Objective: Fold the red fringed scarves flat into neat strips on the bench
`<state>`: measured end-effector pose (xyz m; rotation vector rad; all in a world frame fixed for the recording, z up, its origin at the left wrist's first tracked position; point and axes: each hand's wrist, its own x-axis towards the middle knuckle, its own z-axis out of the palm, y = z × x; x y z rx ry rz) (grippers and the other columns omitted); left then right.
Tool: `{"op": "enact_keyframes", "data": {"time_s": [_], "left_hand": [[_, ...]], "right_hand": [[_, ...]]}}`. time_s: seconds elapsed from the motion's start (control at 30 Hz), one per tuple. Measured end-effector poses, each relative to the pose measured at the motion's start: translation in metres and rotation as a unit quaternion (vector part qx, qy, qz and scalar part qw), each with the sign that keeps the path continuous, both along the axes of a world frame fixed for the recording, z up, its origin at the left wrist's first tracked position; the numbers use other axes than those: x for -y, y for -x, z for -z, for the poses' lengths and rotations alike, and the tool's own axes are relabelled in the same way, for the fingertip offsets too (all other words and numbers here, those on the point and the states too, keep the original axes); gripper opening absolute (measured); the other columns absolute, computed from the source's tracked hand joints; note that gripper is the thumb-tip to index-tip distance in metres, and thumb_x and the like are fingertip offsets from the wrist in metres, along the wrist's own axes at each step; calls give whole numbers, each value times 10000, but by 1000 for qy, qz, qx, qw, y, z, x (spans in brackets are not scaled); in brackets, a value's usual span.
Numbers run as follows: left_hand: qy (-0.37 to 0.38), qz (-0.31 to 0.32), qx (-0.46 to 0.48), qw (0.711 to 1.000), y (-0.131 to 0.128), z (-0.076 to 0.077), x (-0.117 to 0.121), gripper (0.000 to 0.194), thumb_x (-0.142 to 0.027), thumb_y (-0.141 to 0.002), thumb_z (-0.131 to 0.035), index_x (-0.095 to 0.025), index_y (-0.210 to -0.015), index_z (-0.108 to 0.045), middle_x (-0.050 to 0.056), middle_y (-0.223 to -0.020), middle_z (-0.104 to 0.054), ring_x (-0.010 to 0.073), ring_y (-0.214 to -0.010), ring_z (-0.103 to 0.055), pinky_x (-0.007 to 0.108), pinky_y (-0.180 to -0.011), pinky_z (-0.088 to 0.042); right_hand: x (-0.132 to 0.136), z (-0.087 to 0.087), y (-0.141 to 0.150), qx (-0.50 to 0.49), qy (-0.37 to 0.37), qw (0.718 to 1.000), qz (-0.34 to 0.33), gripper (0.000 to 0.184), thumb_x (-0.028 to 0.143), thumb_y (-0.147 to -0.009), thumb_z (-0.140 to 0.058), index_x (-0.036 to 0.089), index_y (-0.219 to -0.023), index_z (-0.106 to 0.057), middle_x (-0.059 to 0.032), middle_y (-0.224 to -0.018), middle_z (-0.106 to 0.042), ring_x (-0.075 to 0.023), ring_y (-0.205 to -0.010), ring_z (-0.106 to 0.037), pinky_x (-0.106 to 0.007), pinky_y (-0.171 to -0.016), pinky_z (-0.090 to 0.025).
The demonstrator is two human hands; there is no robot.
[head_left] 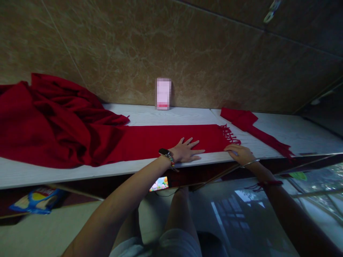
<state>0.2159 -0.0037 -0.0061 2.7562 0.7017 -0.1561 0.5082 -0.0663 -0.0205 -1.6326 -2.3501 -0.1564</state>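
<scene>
The scarf (160, 139) lay along the white counter (190, 113), its red weave matte, soft and closely knit-looking. Its middle had been laid out as a smooth, flat band with straight sides, while at the left it rose into a loose heap of deep, rounded folds that reached back against the wall (134, 53), hard brown tile veined like marble. The long axis ran left to right, nearly parallel to the counter's front edge, and the fringe (229, 135), thin twisted tassels, pointed right.

The left hand (186, 150) was palm down on the flat band near its front edge, fingers wide and straight. A dark-faced watch (164, 152) and a string of coloured beads (170, 159) circled that wrist. The right hand (240, 154) was at the near fringed corner, fingers narrow and curled, tips touching the cloth; whether they pinched it could not be told. A smooth metal bangle (250, 163) ringed that wrist.

Beyond the fringe, apart from it, a second red cloth (250, 126) lay crumpled, its slim tail slanting toward the front edge. A pink, blurred oblong (163, 92) stood upright against the wall. Below the counter were a glossy blue packet (40, 200) and a lit screen (160, 184).
</scene>
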Motion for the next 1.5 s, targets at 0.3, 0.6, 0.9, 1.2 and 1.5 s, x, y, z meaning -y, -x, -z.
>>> {"op": "enact_keyframes", "data": {"time_s": [0.3, 0.6, 0.9, 1.2, 1.5], "left_hand": [[0, -33, 41, 999, -5, -7, -10, 463, -468, -953, -199, -354, -1355, -398, 27, -1478, -335, 222, -1369, -240, 509, -1086, -178], [-88, -187, 51, 977, -12, 11, -32, 550, -474, -936, -249, -200, -1404, -341, 84, -1510, -253, 254, -1394, -180, 498, -1111, -156], [-92, -233, 68, 966, -10, 11, -29, 604, -515, -906, -294, -179, -1403, -356, 95, -1524, -201, 307, -1401, -115, 516, -1118, -122], [-82, -290, 72, 951, -11, 12, -28, 637, -570, -879, -294, -209, -1399, -367, 131, -1508, -238, 383, -1382, -129, 586, -1079, -156], [-80, -296, 87, 948, -11, 14, -31, 621, -557, -877, -300, -220, -1392, -380, 102, -1499, -278, 362, -1380, -163, 563, -1086, -175]], "right_hand": [[-2, -13, -2, -43, -21, 991, 123, 238, 214, -780, -441, 231, -793, -678, -39, -908, -723, -206, -893, -661, -376, -865, -506], [-52, 4, 82, -32, 57, 991, 113, 487, 377, -879, -401, 184, -1320, -478, -123, -1400, -456, -257, -1308, -386, -484, -1051, -339], [-52, 8, 73, 62, 182, 957, 215, 520, 351, -927, -254, 265, -1439, -280, -35, -1520, -236, -221, -1391, -201, -521, -1098, -221], [-61, -2, 13, 52, 101, 933, 340, 479, 290, -874, -367, 178, -1330, -462, -133, -1396, -458, -301, -1295, -395, -564, -1016, -342], [-122, -3, 63, 33, 10, 956, 290, 350, 242, -827, -451, 122, -1096, -639, -165, -1064, -651, -265, -1035, -579, -391, -922, -447]]}}
